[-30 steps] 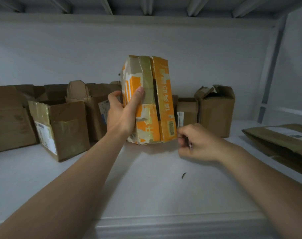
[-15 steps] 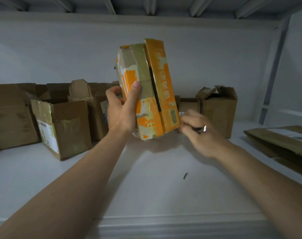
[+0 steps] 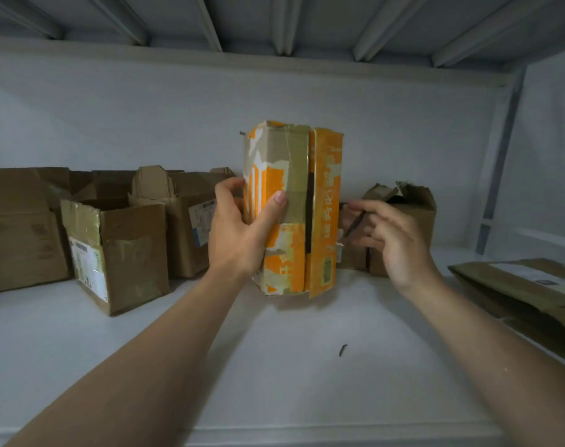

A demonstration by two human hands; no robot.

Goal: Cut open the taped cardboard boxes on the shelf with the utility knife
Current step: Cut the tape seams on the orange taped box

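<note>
My left hand (image 3: pixel 242 233) grips an orange and white cardboard box (image 3: pixel 291 208) patched with brown tape, holding it upright above the white shelf (image 3: pixel 274 366). A dark slit runs down the box's front between its two flaps. My right hand (image 3: pixel 391 240) sits just right of the box and pinches a thin dark utility knife (image 3: pixel 352 227), whose tip points down-left toward the box's right side. The knife's handle is mostly hidden by my fingers.
Several brown cardboard boxes (image 3: pixel 120 250) stand along the back left, most with flaps open. Two more brown boxes (image 3: pixel 403 221) stand behind my right hand. A flat brown parcel (image 3: pixel 526 291) lies at the right. A small dark scrap (image 3: pixel 342 350) lies on the shelf.
My left hand has turned the orange box from a tilt back to upright. My right hand has risen from the box's lower corner to its right side, with the knife now angled down-left.
</note>
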